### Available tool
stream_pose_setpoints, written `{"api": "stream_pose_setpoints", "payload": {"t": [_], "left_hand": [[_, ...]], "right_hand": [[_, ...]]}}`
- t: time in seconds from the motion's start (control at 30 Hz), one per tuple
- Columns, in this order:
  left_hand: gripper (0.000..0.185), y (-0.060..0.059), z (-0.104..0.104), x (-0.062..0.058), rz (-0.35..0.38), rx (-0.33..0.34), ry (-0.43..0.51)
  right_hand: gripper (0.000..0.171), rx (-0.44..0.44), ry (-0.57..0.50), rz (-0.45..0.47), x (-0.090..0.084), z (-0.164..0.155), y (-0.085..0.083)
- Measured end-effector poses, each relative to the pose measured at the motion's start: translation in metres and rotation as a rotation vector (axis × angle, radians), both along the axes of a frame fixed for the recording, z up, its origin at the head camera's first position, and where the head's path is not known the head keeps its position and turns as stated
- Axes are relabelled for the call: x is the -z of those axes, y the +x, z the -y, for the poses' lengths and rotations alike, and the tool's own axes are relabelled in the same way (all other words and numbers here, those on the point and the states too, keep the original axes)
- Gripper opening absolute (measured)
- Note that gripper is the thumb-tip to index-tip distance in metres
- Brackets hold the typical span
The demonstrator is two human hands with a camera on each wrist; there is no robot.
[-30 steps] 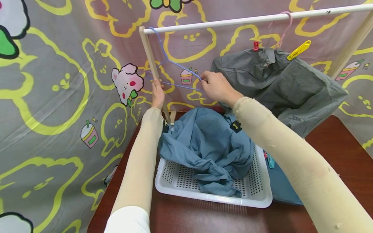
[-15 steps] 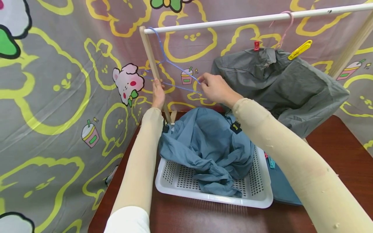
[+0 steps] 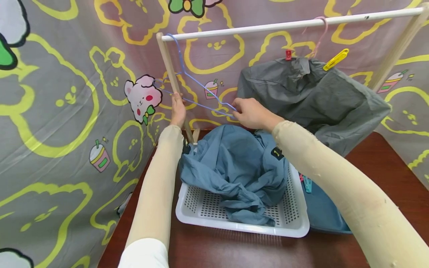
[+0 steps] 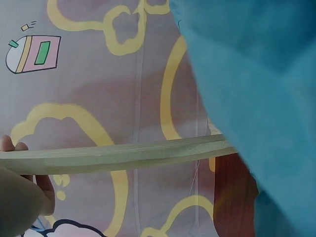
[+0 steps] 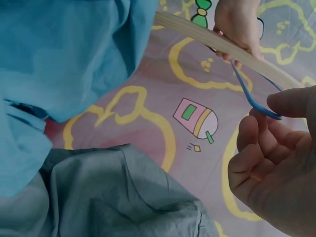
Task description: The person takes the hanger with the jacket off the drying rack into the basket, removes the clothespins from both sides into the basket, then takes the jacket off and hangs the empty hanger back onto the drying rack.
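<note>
A blue wire hanger (image 3: 205, 86) hangs by its hook from the white rail (image 3: 268, 26), close to the wooden post (image 3: 167, 63). My left hand (image 3: 177, 108) is curled round that post (image 4: 123, 155), and the hanger's lower wire passes by its fingers. My right hand (image 3: 238, 111) pinches the hanger's right end between thumb and forefinger; the right wrist view shows the wire (image 5: 249, 96) running into that pinch (image 5: 264, 116). A crumpled blue shirt (image 3: 234, 163) lies below both hands in a white perforated basket (image 3: 241, 227).
A grey garment (image 3: 311, 93) hangs on a pink hanger (image 3: 318, 33) further right on the rail, with a red clip (image 3: 288, 54) and a yellow clip (image 3: 335, 59). The basket stands on a dark red table (image 3: 385, 171). Blue cloth (image 3: 325, 212) lies beside it. A patterned curtain closes the left and back.
My right hand has drawn the hanger's right end downward, so the hanger now tilts lower on that side. My left hand has stayed on the post.
</note>
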State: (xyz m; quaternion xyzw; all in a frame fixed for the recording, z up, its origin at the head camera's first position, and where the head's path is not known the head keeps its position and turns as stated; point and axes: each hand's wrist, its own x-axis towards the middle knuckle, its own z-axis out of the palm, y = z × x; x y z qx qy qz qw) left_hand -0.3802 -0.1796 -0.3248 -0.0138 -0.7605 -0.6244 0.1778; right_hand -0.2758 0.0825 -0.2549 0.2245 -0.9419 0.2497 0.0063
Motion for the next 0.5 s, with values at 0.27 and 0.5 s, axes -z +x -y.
{"api": "stream_pose_setpoints", "payload": {"t": [0.27,0.5], "left_hand": [[0.055,0.002,-0.001,-0.001,0.033,0.020,0.022],[0.056,0.003,0.002,-0.003,0.045,0.022,-0.005]], "right_hand": [[0.020,-0.050,0.033,-0.067,0.006,-0.011,0.010],[0.019,-0.087,0.044,-0.112,0.011,-0.022,0.014]]}}
